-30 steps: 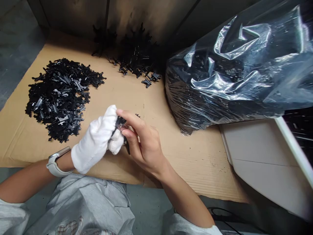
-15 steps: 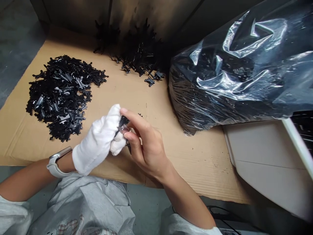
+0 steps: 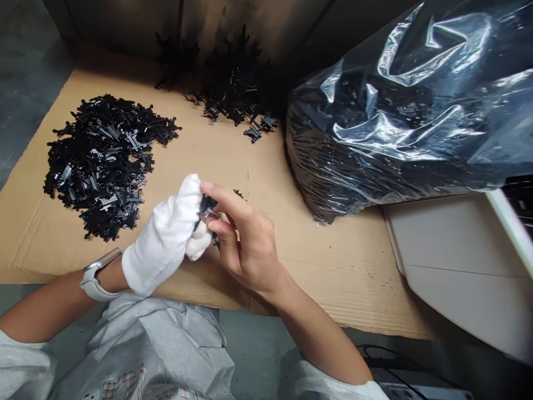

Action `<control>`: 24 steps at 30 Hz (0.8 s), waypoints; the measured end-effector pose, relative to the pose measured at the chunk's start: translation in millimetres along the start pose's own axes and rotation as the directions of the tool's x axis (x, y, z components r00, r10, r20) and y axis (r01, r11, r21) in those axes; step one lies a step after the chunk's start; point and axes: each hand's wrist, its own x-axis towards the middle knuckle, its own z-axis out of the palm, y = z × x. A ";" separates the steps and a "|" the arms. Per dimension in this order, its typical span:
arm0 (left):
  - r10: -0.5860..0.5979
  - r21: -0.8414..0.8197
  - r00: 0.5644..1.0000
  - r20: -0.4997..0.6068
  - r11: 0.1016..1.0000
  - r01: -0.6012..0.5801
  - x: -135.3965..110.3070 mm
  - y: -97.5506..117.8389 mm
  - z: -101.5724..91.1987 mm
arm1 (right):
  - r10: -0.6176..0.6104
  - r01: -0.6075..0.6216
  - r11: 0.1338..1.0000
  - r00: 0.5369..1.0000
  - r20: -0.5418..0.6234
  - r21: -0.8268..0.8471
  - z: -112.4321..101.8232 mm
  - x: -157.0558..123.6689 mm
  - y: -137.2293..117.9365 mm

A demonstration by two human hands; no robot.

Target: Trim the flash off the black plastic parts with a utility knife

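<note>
My left hand, in a white glove, is closed around a small black plastic part over the front of the cardboard. The bare right hand meets it from the right, thumb and forefinger pinching a small flat shiny piece that looks like a blade. This piece lies against the black part; the fingers hide most of both. Dark toothed edges of black plastic show behind the right fingers, and I cannot tell whether they belong to the held part.
On the cardboard sheet lies a pile of black plastic parts at left. Branching black parts are heaped at the back. A large black plastic bag stands at right, above an open carton flap.
Both hands stay together with much the same grip, shifted very slightly left in the view. The whole view has moved a little; the piles look the same.
</note>
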 end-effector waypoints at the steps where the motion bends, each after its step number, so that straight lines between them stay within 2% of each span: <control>1: 0.019 -0.005 1.000 0.003 1.000 -0.019 -0.2 -0.3 -0.6 | -0.011 0.011 1.000 1.000 -0.017 -0.006 0.7 0.0 0.6; 5: 0.098 -0.028 0.994 0.036 0.995 -0.097 -0.9 0.5 -2.5 | -0.032 0.034 0.998 0.998 -0.055 0.047 0.7 0.2 2.9; 8: 0.104 0.005 0.989 0.104 0.994 -0.106 -1.3 3.8 -1.2 | 0.014 -0.012 0.982 1.000 -0.007 0.190 -1.7 0.9 2.7; 10: 0.107 0.026 0.990 0.091 0.994 -0.109 -1.1 4.7 0.7 | 0.059 -0.054 0.957 0.998 -0.008 0.284 -2.8 2.2 1.2; 13: 0.054 -0.036 0.995 0.085 0.998 -0.051 0.1 3.3 2.4 | 0.162 -0.117 0.933 0.981 -0.108 0.340 -3.6 4.7 -1.1; 15: 0.008 -0.111 0.985 0.173 0.994 0.012 1.0 3.4 1.7 | 0.211 -0.151 0.921 0.968 -0.135 0.358 -4.9 6.2 -1.0; 19: -0.076 -0.256 0.912 0.402 0.948 0.192 3.0 11.5 -1.8 | 0.297 -0.233 0.850 0.953 -0.065 0.472 -9.3 9.0 2.0; 22: -0.130 -0.367 0.820 0.557 0.847 0.384 5.6 17.2 -4.3 | 0.326 -0.249 0.801 0.944 -0.047 0.545 -10.9 12.1 1.9; 24: -0.152 -0.384 0.748 0.646 0.783 0.490 7.8 17.5 -5.5 | 0.354 -0.275 0.757 0.935 -0.017 0.593 -11.0 14.0 0.1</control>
